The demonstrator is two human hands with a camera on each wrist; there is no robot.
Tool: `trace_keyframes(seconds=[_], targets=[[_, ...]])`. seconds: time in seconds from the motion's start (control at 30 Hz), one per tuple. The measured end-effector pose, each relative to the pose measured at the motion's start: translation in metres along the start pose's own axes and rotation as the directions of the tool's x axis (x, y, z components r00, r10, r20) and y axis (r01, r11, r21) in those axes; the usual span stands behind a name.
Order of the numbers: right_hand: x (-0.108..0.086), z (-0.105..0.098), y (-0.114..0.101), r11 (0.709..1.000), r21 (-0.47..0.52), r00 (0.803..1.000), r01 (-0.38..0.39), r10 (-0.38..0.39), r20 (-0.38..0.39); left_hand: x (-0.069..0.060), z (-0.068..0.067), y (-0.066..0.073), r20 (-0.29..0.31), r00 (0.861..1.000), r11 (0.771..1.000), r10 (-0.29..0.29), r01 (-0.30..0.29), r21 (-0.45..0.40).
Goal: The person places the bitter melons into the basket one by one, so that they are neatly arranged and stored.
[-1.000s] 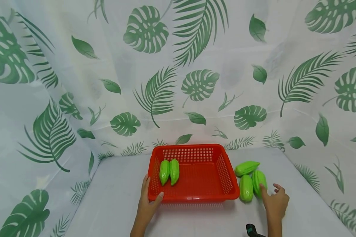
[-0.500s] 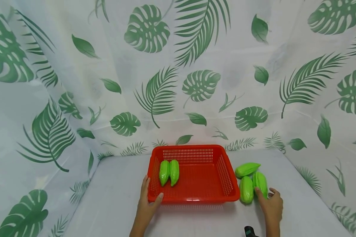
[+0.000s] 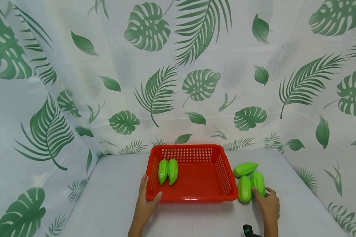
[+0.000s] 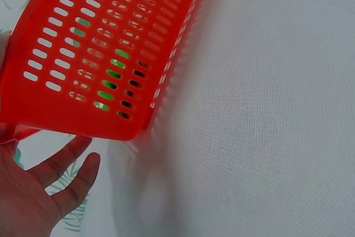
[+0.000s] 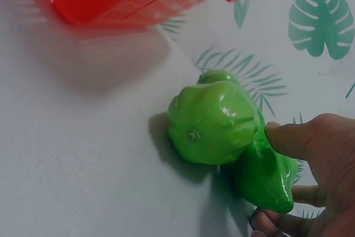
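Observation:
In the head view, my left hand [image 3: 145, 206] grips the near left corner of a red plastic basket [image 3: 192, 198], thumb at the front rim and fingers along the left side. Two glossy green ridged gourds [image 3: 167, 171] lie side by side inside it. Three similar gourds sit right of the basket. My right hand [image 3: 268, 204] holds the rightmost green gourd [image 3: 257, 182] by its near end. In the right wrist view, the thumb [image 5: 288, 137] touches that gourd's side, with fingers curled round its other side. The neighbouring gourd [image 5: 213, 126] stands close against it.
A third loose gourd [image 3: 245, 169] lies slanted behind those two, near the basket's right wall. A white cloth [image 3: 112, 197] covers the table, and leaf-print sheeting [image 3: 166, 108] rises behind and beside it. A small black object [image 3: 248, 229] shows beside the right wrist.
My right hand has moved left and closed its thumb and fingers onto the rightmost gourd. The left hand stays at the basket corner, and the gourds have not visibly moved.

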State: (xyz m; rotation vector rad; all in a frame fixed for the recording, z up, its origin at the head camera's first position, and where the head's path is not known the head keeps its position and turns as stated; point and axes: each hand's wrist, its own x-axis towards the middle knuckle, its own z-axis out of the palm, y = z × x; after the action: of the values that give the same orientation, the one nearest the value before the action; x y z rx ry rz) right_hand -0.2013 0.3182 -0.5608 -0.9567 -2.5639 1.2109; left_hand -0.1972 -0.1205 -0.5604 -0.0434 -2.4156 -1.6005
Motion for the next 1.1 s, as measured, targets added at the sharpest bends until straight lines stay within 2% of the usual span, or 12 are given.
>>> trace_keyframes(seconds=[0.3,0.6,1.1], targets=[[0.0016,0.0010,-0.0014,1.000,-0.021,1.000,0.008,-0.007,0.012,-0.0009,-0.0003,-0.0005,0.002,0.999,0.999,-0.037,0.037,-0.015],[0.0046,0.0027,0.0030,0.999,-0.043,0.999,-0.003,0.004,0.038,-0.0014,0.0008,-0.0003,-0.002,0.999,0.999,-0.045,0.045,-0.006],[0.0049,0.0019,-0.0021,0.995,-0.078,0.997,-0.056,0.060,0.046,0.0001,0.0020,-0.0004,-0.007,1.000,1.000,-0.012,0.012,-0.017]])
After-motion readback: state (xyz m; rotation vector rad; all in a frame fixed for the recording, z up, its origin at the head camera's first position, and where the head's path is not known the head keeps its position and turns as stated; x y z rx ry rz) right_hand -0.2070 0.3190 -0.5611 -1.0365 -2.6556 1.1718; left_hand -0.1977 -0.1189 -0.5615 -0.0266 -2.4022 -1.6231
